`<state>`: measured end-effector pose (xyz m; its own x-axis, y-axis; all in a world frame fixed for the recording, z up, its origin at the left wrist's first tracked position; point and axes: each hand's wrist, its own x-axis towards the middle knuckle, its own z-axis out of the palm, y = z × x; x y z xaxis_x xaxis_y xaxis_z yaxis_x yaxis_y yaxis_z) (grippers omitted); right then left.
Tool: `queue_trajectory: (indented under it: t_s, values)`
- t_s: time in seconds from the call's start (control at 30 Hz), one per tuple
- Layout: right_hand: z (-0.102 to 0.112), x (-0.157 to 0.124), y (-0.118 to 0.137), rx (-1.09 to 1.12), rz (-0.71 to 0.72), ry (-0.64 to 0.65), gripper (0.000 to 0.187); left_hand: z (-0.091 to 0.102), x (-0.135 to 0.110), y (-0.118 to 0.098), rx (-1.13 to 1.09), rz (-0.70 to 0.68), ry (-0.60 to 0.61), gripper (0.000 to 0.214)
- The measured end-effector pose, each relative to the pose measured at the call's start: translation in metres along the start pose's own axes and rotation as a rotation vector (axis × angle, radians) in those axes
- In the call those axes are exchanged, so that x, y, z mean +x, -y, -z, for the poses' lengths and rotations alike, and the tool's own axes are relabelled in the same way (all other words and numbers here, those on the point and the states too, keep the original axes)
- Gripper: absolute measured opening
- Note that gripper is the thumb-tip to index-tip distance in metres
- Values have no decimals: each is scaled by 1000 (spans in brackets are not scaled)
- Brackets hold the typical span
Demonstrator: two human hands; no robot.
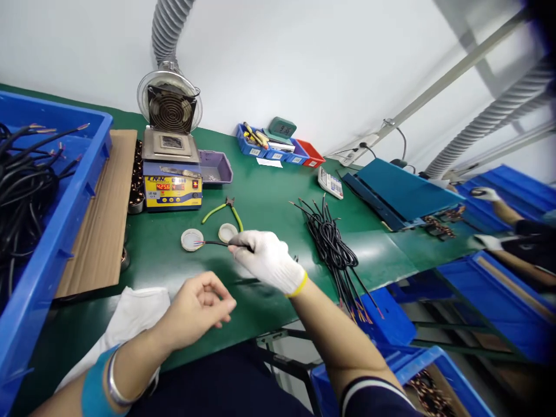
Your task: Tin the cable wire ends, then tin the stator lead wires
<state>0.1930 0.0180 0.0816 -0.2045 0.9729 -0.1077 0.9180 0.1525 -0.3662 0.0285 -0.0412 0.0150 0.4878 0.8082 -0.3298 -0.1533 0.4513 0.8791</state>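
My right hand (266,259), in a white glove, pinches a black cable (215,244) whose stripped coloured tips dip into a small round white dish (191,239) on the green bench. A second round dish (227,232) sits just right of it. My bare left hand (200,307) hovers nearer me with fingers loosely curled, and nothing shows in it. Behind the dishes lies a pair of green-handled cutters (225,211). A solder pot (172,174) with a red digital readout stands at the back left.
A blue crate (52,220) of black cables sits at the left beside a cardboard sheet (102,214). A bundle of black cables (332,243) lies to the right. Small parts bins (278,150), a calculator (330,182) and another person's gloved hands (486,220) are further off.
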Motion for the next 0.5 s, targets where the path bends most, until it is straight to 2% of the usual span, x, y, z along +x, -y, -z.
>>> queue_trajectory:
  t_s: [0.07,0.13,0.3,0.5]
  values:
    - [3,20,1,-81,20,91,24,-1,-3,3,126,59,168,25]
    - [3,38,5,-125,21,153,25,-1,-6,5,240,93,240,25]
    - [-4,64,13,-251,-1,265,25,3,-6,4,333,108,270,29]
    - [-8,73,15,-363,43,275,25,3,-6,0,350,129,291,28]
